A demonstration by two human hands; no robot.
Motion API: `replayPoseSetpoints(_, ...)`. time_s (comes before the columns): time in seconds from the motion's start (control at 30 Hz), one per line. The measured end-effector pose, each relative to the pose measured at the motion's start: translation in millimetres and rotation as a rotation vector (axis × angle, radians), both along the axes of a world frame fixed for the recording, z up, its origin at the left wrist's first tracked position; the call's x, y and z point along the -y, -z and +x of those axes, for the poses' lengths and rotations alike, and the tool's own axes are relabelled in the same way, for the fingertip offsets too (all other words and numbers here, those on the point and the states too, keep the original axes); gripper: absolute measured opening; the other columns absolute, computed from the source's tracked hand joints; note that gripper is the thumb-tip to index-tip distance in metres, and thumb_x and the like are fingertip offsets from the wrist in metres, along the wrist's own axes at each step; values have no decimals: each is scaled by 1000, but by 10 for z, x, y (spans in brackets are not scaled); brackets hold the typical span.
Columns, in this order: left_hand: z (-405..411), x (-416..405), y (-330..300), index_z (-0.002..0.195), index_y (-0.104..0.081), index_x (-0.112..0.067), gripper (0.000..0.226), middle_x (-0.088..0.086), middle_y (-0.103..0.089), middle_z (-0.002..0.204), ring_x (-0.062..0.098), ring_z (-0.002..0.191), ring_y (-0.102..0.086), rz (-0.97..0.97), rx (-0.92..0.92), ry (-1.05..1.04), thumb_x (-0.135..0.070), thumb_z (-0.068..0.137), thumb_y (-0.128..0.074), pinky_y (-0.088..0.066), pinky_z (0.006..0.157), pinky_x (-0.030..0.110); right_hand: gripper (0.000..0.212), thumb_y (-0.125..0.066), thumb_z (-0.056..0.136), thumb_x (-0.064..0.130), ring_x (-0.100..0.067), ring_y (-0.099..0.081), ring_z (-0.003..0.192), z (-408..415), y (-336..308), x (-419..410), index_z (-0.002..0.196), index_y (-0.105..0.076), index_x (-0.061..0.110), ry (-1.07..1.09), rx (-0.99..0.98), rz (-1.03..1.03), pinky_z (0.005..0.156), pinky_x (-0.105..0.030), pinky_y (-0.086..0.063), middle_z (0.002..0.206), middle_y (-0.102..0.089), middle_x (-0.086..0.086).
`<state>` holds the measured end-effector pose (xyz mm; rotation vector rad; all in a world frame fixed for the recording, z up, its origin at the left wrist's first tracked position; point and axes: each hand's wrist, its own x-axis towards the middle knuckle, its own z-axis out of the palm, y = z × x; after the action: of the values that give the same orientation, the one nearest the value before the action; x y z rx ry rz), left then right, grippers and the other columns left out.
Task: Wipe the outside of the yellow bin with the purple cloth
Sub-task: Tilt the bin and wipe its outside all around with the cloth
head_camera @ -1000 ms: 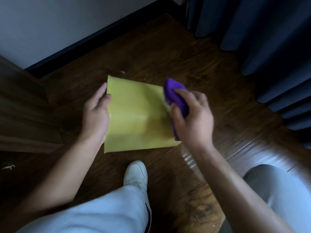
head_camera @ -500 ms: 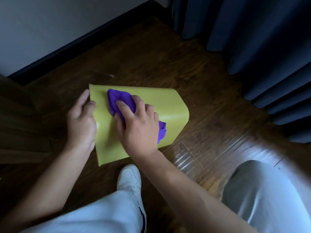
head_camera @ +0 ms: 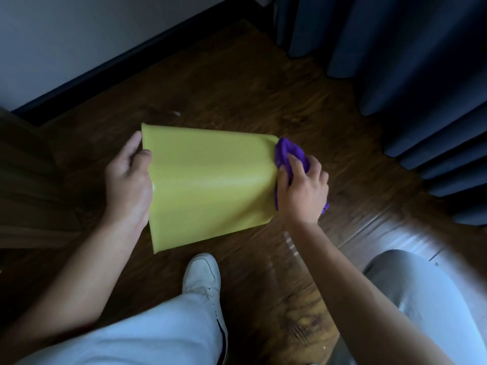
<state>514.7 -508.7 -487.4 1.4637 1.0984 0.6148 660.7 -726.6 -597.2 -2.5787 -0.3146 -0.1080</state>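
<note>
The yellow bin (head_camera: 210,185) lies on its side on the dark wooden floor, its wide rim to the left and its narrower base to the right. My left hand (head_camera: 129,180) grips the rim at the left, thumb on the outer wall and fingers hidden inside. My right hand (head_camera: 303,188) holds the bunched purple cloth (head_camera: 290,154) against the bin's base end at the right. Part of the cloth is hidden under my fingers.
My white shoe (head_camera: 203,275) stands just below the bin, with my light trouser legs at the bottom. Dark blue curtains (head_camera: 408,61) hang at the right. A dark skirting board (head_camera: 131,56) runs along the wall behind; dark wooden furniture (head_camera: 23,180) is at the left.
My right hand has swept the purple cloth from the left part of the bin's side across to its base end at the right. My left hand has stayed on the rim.
</note>
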Motion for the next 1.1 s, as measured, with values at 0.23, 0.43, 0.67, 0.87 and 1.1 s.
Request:
replayPoseSetpoints(0.23, -47, 17, -10, 147, -55, -25, 43, -2, -66, 139, 13, 127, -65, 14, 0, 77, -15, 105, -52, -48, 114, 42, 37, -47, 103, 38, -42, -51, 119, 247, 206, 492, 132, -64, 21, 72, -274, -132, 92, -48, -50, 138, -51, -15)
replayPoseSetpoints(0.43, -171, 26, 71, 149, -53, -31, 48, -8, -64, 142, 7, 131, -61, 109, -37, 215, -20, 102, -56, -45, 117, 42, 37, -53, 100, 42, -31, -56, 118, 210, -75, 493, 132, -65, 27, 71, -168, 84, 89, -41, -52, 134, -55, -8)
replayPoseSetpoints(0.67, -235, 129, -6, 142, -54, -47, 41, -18, -62, 142, 3, 134, -58, 185, -44, 383, -28, 106, -53, -44, 117, 41, 37, -56, 94, 46, -22, -60, 115, 3, -858, -167, 126, -69, 33, -278, -15, 275, 87, -35, -53, 130, -60, 0)
replayPoseSetpoints(0.87, -288, 169, -52, 156, -35, -35, 68, -14, -59, 148, 8, 139, -54, -25, 16, 638, -16, 93, -54, -42, 118, 33, 33, -56, 99, 40, -23, -62, 110, -109, -1097, -427, 127, -69, 28, -381, -56, 349, 84, -42, -56, 128, -61, 0)
replayPoseSetpoints(1.1, -242, 227, -75, 159, -35, -17, 67, 6, -59, 151, 20, 143, -52, -299, 173, 687, -7, 93, -44, -42, 117, 34, 36, -53, 98, 43, -24, -63, 112, -200, -1282, -683, 127, -69, 29, -521, 35, 322, 84, -43, -56, 131, -62, -2)
